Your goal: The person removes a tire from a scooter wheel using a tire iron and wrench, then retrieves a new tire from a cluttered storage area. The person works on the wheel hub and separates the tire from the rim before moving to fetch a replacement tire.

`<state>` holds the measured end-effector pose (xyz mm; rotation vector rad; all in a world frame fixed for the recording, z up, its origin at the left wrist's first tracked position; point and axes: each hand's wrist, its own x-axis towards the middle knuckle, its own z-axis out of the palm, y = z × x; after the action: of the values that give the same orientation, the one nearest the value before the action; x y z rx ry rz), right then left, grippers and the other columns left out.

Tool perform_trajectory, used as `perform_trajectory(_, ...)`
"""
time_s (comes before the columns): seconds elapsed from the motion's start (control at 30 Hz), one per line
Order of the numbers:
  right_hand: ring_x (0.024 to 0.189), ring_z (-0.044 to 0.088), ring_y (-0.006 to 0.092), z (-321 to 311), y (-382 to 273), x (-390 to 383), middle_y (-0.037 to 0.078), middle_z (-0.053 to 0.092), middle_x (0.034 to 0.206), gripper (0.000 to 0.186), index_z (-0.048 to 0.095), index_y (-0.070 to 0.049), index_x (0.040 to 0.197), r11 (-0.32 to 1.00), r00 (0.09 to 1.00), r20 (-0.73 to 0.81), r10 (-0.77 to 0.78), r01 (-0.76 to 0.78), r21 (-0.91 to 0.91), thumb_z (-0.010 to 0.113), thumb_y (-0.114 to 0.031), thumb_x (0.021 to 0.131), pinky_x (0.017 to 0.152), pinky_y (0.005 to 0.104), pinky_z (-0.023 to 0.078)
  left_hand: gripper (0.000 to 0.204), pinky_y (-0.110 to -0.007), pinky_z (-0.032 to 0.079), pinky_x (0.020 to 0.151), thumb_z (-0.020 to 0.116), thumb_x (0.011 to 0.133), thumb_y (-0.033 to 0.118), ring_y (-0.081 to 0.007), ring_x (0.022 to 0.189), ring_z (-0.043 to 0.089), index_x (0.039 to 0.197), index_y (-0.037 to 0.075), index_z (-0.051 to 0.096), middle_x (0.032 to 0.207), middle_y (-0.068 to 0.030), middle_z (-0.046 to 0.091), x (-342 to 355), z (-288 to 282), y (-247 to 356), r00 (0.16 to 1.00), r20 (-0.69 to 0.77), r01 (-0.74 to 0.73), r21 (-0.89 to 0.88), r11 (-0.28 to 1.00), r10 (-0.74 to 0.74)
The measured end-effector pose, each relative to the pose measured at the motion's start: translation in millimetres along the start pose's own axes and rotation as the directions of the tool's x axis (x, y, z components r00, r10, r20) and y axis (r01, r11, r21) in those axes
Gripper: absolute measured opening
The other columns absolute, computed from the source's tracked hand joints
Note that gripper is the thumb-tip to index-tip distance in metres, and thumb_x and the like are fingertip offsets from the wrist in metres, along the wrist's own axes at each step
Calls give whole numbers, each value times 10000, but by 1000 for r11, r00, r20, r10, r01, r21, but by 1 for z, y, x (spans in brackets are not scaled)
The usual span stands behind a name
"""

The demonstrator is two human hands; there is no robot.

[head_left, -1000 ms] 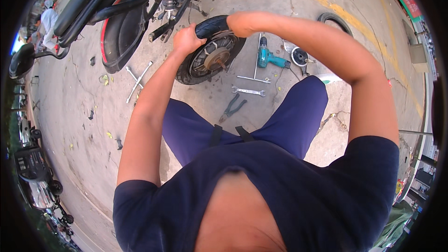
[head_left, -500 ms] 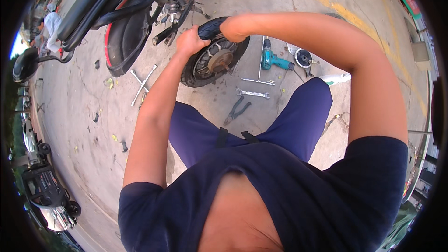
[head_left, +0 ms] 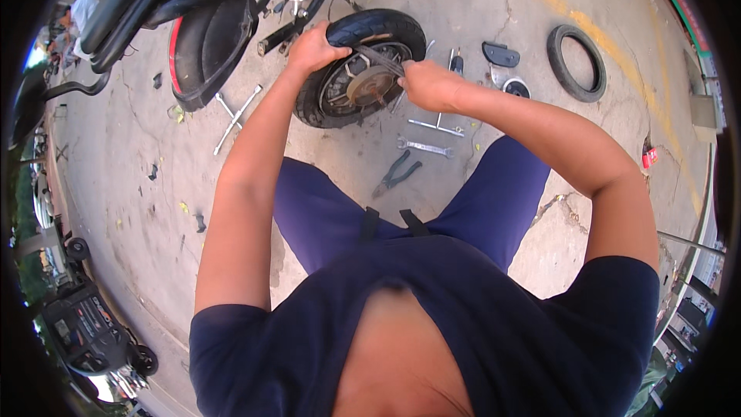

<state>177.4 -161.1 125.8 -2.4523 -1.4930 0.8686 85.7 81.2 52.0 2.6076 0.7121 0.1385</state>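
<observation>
My left hand [head_left: 312,48] grips the upper-left tread of a black tyre [head_left: 390,19] on a hub-motor wheel [head_left: 363,86], leaning over on the concrete. My right hand [head_left: 428,81] is closed on a dark cable or strap [head_left: 382,58], which runs across the wheel's upper face. Just right of the wheel lie a T-handle wrench [head_left: 436,127] and a power drill [head_left: 457,64], mostly hidden by my right hand and forearm. A double-ended spanner [head_left: 424,147] and dark-handled pliers [head_left: 395,174] lie between the wheel and my legs.
A scooter [head_left: 216,38] stands at upper left above a cross wrench [head_left: 235,120]. At right lie a loose tyre [head_left: 575,62] and a dark bracket [head_left: 500,54] with metal parts. Another person in white [head_left: 83,11] is at far left. Parked vehicles [head_left: 81,324] line the lower-left edge.
My right hand has left the top of the tyre, moved down and right, and now holds the dark cable or strap. My left hand still grips the tyre, slightly higher in view.
</observation>
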Motion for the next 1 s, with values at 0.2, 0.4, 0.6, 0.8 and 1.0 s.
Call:
perform_trajectory(0.2,925,630,389,-2,-6,0,272,636,950,299,553,103,1025,1000,1000,-17,-20,19,-20,557,-99,804,782,440,514,719,-385,469,851,755,585,451,-334,971,618,1144,36,575,1018,-208,647,10,2,-13,1000,23,-5,-56,998,7)
perform_trajectory(0.4,843,648,395,41,0,-17,271,642,831,332,470,131,1060,998,990,-138,-27,18,-63,538,-16,770,723,447,528,741,-370,477,839,785,566,444,-318,941,632,1143,27,580,1004,-206,651,11,2,-21,998,13,-52,-112,992,53)
perform_trajectory(0.6,787,624,432,17,37,-1,277,628,785,280,556,68,1055,975,971,-127,-202,186,-125,488,-117,856,692,491,500,735,-369,466,867,777,575,435,-302,990,619,1147,19,580,1051,-198,643,10,8,-6,996,46,-72,-41,997,74)
perform_trajectory(0.8,919,642,363,-33,-15,-5,241,649,969,230,670,37,932,942,984,133,-119,154,-297,538,-47,763,753,422,528,719,-369,464,878,771,580,434,-293,998,620,1150,36,587,1059,-182,647,9,6,0,999,24,-30,2,1000,30)
perform_trajectory(1.0,761,624,428,43,9,-16,283,625,793,320,469,119,1104,998,981,-186,-55,50,-30,458,-66,844,658,499,494,793,-360,466,878,777,563,464,-289,1006,622,1193,28,572,1081,-193,641,24,14,-17,994,55,-95,-11,995,96)
